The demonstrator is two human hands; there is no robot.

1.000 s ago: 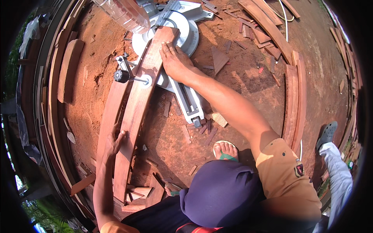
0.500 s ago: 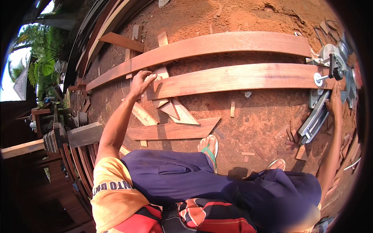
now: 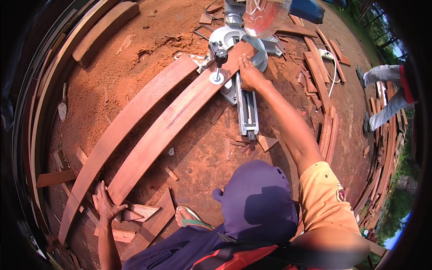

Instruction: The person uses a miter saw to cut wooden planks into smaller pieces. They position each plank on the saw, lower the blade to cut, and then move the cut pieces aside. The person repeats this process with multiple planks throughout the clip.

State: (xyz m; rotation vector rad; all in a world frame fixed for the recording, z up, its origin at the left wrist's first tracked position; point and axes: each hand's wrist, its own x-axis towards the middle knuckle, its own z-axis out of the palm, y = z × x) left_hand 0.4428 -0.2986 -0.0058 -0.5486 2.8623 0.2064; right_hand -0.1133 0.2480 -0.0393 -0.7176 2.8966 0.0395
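Observation:
A long reddish-brown wooden plank (image 3: 173, 116) runs diagonally from the lower left to a grey miter saw (image 3: 258, 49). Its far end lies on the saw's base, beneath a clamp (image 3: 218, 67) with a black knob and round white pad. My right hand (image 3: 250, 74) holds the plank's edge beside that clamp, fingers together over the wood. At the near end, my left hand (image 3: 108, 205) is open, thumb and fingers spread against the plank's end. A second long plank (image 3: 121, 126) lies alongside to the left. The saw's clear guard (image 3: 266, 17) stands raised above the plank.
Offcuts (image 3: 153, 220) lie under and near my left hand, close to my sandalled foot (image 3: 191, 218). Sawdust (image 3: 148, 58) covers the ground beyond. A white cable (image 3: 333, 74) and more boards (image 3: 320, 76) lie right of the saw. Another person's legs (image 3: 387, 96) are at far right.
My view has swung right, bringing the whole saw and another person's legs into sight. My left hand has spread its fingers at the plank's end; my right hand stays on the plank by the clamp.

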